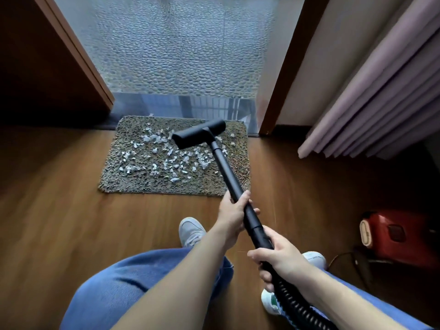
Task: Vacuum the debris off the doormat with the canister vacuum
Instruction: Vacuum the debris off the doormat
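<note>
Wood floor [59, 222] is lying under and around the doormat [114, 179]. Pebble-textured surface [178, 51] is showing beyond the mat's far edge, through the doorway. Pink curtain [381, 96] is hanging to the mat's far right. Doormat, grey shag, rect., is sitting flat w/ its far edge at the door threshold. Canister vacuum [400, 236], red body, is standing on the floor well to the right of the mat, nearer the person than the mat's near edge. Ribbed black hose [295, 303] is running from the bottom of the view up to the wand [225, 167], which is slanting across the mat's near-right corner. Floor head [198, 134], black T-bar, is sitting over the mat's far-right part, skewed to the mat's edges; contact w/ the pile can't be told. Left hand [232, 215] is gripping the wand just off the mat's near edge, fingers wrapped round it. Right hand [278, 256] is gripping the wand's lower end at the hose joint, farther from the mat. Debris [166, 158], pale scraps, is lying scattered over the mat's centre and left, a few bits right of the head.
</note>
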`<state>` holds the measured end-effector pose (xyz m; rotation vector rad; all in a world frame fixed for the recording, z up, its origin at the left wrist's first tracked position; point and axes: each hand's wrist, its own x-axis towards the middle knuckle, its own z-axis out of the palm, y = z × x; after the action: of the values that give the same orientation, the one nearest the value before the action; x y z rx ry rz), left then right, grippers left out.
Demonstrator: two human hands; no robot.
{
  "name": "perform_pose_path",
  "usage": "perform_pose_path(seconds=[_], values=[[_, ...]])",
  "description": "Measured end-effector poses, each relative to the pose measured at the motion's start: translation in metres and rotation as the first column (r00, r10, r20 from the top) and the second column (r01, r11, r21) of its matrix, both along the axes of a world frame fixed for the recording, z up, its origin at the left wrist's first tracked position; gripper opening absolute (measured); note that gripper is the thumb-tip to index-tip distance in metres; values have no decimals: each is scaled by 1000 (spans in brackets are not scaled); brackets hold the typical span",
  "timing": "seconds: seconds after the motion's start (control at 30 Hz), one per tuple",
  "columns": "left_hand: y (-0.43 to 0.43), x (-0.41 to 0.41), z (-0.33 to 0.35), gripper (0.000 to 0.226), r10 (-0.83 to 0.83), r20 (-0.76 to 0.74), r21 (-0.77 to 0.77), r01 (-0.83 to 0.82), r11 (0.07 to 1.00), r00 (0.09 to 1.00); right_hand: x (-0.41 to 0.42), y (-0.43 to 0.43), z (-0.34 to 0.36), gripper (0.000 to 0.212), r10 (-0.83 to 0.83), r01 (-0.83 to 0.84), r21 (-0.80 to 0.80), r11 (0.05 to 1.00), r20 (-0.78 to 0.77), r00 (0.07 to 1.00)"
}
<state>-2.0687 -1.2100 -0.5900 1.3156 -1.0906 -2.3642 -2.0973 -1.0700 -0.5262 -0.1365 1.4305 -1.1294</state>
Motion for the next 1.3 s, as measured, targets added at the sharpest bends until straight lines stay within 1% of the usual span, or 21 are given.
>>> perform_pose_path(seconds=[0.1, 0.27, 0.37, 0.43, 0.5, 0.53, 0.57, 0.6, 0.63, 0.67, 0.7, 0.73, 0.77, 0.87, 0.93, 1.0, 1.07, 1.13, 1.2, 1.23, 1.3], values=[[15, 4, -26, 11, -65, 81, 18, 63, 998, 995, 8, 1, -23, 37, -59, 58, 82, 995, 15, 998], [39, 11, -60, 13, -175, 186, 51, 168, 984, 967, 21, 19, -50, 32, -113, 100, 160, 982, 72, 991], [45, 16, -74, 17, -179, 228, 56, 171, 984, 957, 22, 25, -62, 32, -115, 92, 185, 978, 114, 987], [43, 16, -82, 32, -144, 262, 45, 137, 989, 954, 19, 23, -67, 30, -126, 93, 186, 978, 176, 976], [40, 14, -90, 63, -120, 299, 23, 118, 993, 947, 15, 19, -72, 29, -126, 88, 185, 979, 209, 970], [39, 13, -95, 74, -105, 294, 17, 104, 994, 950, 13, 18, -75, 30, -124, 84, 185, 979, 215, 969], [38, 12, -97, 79, -92, 286, 17, 91, 996, 954, 12, 17, -78, 32, -122, 81, 185, 979, 218, 968], [37, 11, -98, 79, -91, 276, 31, 85, 996, 957, 11, 16, -81, 33, -119, 79, 183, 980, 215, 969], [37, 11, -97, 73, -100, 262, 57, 88, 995, 960, 10, 16, -85, 35, -114, 76, 182, 980, 208, 972], [37, 11, -98, 58, -110, 237, 78, 94, 992, 965, 9, 16, -88, 35, -109, 72, 184, 980, 198, 974], [38, 12, -97, 37, -124, 206, 94, 106, 990, 971, 9, 16, -90, 36, -102, 66, 189, 980, 188, 977], [40, 12, -96, 25, -131, 177, 112, 112, 987, 976, 9, 16, -91, 36, -91, 57, 191, 980, 178, 980], [42, 12, -96, 21, -137, 164, 115, 119, 986, 977, 8, 16, -91, 36, -77, 45, 191, 980, 165, 983], [46, 9, -104, 25, -140, 240, 59, 129, 990, 961, 4, 16, -86, 39, 19, -35, 233, 972, 70, 997], [45, 3, -108, 29, -121, 282, 40, 114, 993, 952, -1, 22, -77, 50, 171, -162, 288, 944, -7, 985], [43, -4, -110, 33, -99, 312, 25, 96, 995, 945, -5, 32, -67, 63, 306, -276, 320, 906, -46, 951], [44, -8, -111, 40, -91, 354, 9, 93, 996, 931, -7, 43, -57, 59, 364, -317, 339, 886, -84, 928], [45, -11, -111, 53, -75, 386, 3, 81, 997, 919, -9, 48, -51, 46, 325, -290, 323, 901, -59, 944], [44, -12, -108, 63, -35, 364, -2, 39, 999, 931, -9, 46, -50, 40, 207, -210, 276, 938, 42, 977], [43, -11, -106, 61, -10, 341, -1, 11, 1000, 940, -8, 43, -50, 38, 152, -170, 255, 952, 90, 984], [39, -10, -100, 49, 36, 308, 11, -41, 999, 951, -2, 37, -51, 34, 75, -108, 217, 970, 157, 985]])
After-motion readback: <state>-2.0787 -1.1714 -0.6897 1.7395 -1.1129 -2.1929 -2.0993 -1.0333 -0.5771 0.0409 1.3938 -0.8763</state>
